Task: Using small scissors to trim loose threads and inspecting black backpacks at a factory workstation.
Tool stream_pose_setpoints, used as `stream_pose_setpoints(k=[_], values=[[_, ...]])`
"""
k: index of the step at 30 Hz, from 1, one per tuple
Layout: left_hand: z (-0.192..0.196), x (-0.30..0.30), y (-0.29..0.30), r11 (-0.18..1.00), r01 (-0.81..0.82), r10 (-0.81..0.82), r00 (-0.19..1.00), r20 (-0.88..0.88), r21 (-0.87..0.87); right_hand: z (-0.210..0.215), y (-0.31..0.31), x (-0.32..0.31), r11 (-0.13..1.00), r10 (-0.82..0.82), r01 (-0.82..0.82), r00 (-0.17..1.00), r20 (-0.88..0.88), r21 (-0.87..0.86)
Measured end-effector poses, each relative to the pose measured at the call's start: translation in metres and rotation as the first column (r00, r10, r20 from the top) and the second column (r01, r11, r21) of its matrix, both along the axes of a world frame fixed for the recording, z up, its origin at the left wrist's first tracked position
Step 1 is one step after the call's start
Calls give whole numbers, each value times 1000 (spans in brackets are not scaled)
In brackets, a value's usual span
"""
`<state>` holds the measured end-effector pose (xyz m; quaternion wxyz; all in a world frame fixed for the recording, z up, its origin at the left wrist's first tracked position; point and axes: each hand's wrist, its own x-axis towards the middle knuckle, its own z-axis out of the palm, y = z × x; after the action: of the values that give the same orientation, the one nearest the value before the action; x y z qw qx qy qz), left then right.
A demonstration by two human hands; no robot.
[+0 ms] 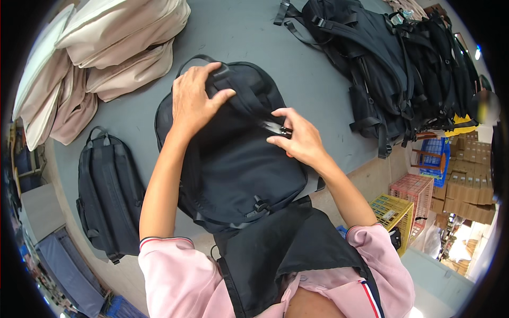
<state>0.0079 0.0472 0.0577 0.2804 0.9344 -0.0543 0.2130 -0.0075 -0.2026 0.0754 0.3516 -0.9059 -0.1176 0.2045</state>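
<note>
A black backpack (249,169) lies on the grey table in front of me, its top pointing away and its buckle end towards me. My left hand (193,100) rests on its upper left part, beside the top handle (222,69), thumb and index finger spread apart. In my right hand (300,137) is a pair of small thread snips (274,127), silver blades pointing left over the pack. The blades look slightly blurred, near a black strap (246,100); whether they touch it I cannot tell.
Beige padded bags (116,37) are piled at far left, with a smaller black backpack (108,185) below them. Several black backpacks (366,63) stand along the table's far right. Past its edge are yellow (395,212) and red crates (416,193) and stacked cartons (469,180).
</note>
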Motion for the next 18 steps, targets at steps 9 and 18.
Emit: stream_pose_setpoints(k=[9, 18], values=[[-73, -36, 8, 990, -76, 104, 965, -242, 122, -39, -50, 10, 980, -126, 132, 991, 52, -151], [-54, -78, -31, 991, -111, 127, 966, -223, 80, -51, -104, 3, 942, -125, 262, 855, -503, 211]])
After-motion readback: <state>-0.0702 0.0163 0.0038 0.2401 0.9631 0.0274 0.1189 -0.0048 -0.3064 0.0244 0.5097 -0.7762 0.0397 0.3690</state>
